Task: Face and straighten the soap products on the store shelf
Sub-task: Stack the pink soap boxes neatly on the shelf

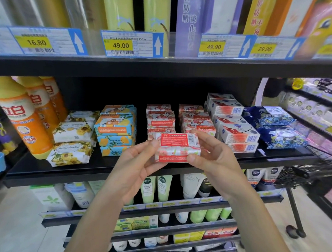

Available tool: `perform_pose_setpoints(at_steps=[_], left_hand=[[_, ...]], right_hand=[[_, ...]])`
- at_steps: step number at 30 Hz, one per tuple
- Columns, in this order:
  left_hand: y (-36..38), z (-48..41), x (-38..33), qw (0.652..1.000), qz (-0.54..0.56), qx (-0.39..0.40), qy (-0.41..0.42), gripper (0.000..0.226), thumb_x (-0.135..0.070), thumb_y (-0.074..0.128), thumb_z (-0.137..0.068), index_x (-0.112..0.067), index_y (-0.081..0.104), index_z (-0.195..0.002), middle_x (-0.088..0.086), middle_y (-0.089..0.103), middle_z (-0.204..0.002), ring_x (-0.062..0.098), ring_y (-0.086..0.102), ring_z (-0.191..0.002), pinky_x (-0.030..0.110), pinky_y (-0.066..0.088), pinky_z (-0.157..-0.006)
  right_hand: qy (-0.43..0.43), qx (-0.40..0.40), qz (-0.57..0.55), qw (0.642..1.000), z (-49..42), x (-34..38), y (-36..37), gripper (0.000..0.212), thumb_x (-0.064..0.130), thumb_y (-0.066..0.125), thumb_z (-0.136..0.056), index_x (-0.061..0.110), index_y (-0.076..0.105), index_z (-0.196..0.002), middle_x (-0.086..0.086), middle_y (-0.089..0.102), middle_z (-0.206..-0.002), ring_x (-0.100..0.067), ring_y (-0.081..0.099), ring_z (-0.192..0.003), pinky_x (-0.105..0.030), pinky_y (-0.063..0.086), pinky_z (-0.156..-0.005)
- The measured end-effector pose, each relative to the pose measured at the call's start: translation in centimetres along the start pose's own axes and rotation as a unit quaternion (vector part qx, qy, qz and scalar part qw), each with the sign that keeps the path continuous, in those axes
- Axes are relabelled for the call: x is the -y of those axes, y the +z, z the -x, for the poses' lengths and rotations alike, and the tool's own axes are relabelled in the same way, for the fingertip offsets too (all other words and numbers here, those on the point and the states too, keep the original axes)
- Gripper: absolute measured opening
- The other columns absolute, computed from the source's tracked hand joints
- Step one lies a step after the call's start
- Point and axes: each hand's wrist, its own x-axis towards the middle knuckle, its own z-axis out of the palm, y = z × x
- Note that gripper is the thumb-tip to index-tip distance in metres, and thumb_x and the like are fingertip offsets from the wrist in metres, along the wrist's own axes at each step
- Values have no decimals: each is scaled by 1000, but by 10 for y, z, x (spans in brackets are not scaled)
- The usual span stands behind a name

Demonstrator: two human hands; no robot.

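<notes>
A red-and-white soap bar (176, 147) is pinched at its ends by the left hand (136, 166) and the right hand (215, 158) — held off the shelf (121, 167), just near of the red soap stack (160, 120), apparently so its faces can be checked. To the left the blue-and-yellow stack (115, 129) is seen slightly skewed — likely awaiting straightening too.

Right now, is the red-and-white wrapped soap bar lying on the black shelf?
No, the left hand and right hand hold the soap bar up in front of the black shelf.

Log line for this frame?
left hand: grips red soap bar | right hand: grips same bar | bar: held in front of pink soap stack, printed label toward camera
</notes>
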Motion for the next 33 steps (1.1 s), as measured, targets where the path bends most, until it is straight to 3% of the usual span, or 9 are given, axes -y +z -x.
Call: perform_pose_setpoints(at_steps=[3, 9, 11, 14, 19, 23, 28, 33], left_hand=[[2, 2, 0, 1000, -6, -2, -9, 45, -32, 63, -90, -2, 68, -123, 12, 75, -119, 23, 71, -114, 35, 57, -97], [0, 8, 6, 1000, -21, -20, 8, 40, -21, 65, -91, -2, 67, -126, 14, 74, -120, 27, 71, -114, 36, 57, -97], [-1, 9, 9, 999, -22, -21, 13, 43, -19, 66, -89, -2, 65, -129, 15, 74, -121, 28, 70, -116, 37, 56, -99], [-2, 11, 12, 999, -16, -25, 18, 49, -17, 68, -86, -1, 61, -132, 16, 73, -121, 30, 69, -117, 39, 55, -101], [-1, 13, 13, 999, -4, -26, 27, 50, -14, 69, -83, -6, 60, -132, 13, 74, -121, 26, 70, -116, 33, 56, -98], [-2, 14, 13, 999, -13, -30, 32, 50, -14, 70, -82, -11, 62, -131, 9, 75, -120, 23, 70, -115, 34, 57, -98], [-5, 14, 12, 999, -15, -29, 23, 53, -11, 69, -84, -11, 59, -136, 11, 72, -125, 24, 68, -118, 35, 53, -100], [-9, 15, 11, 999, -24, -26, 12, 54, -9, 69, -86, -12, 58, -138, 10, 71, -128, 22, 66, -122, 36, 51, -105]], right_hand=[[-26, 21, -2, 999, 2, -2, -1, 64, 5, 86, -75, 27, 64, -131, 0, 69, -132, -18, 64, -124, -36, 55, -100], [-4, 49, -1, 999, 5, -3, 1, 71, -9, 76, -83, 24, 55, -142, 6, 66, -135, -18, 63, -125, -35, 58, -94], [14, 47, -2, 999, 6, -5, -1, 71, 2, 79, -84, 30, 53, -144, 10, 64, -138, -14, 61, -128, -35, 56, -96], [39, 20, -1, 999, 6, -7, 2, 64, 30, 85, -82, 32, 58, -140, 3, 65, -137, -16, 61, -129, -38, 54, -101], [57, -7, -34, 998, 7, -7, 6, 55, 29, 78, -80, 12, 63, -131, -15, 71, -124, -24, 71, -112, -34, 60, -87], [52, -22, -34, 998, 9, -4, 8, 30, 18, 78, -84, 21, 70, -112, -9, 74, -111, -17, 74, -100, -25, 60, -78], [38, -37, -7, 999, 10, -6, 9, 45, 29, 83, -70, 30, 69, -113, 7, 73, -112, -10, 70, -108, -22, 57, -78], [3, -23, 10, 1000, 11, -6, 10, 39, 4, 78, -84, 30, 69, -112, 15, 74, -101, 5, 69, -94, -17, 56, -79]])
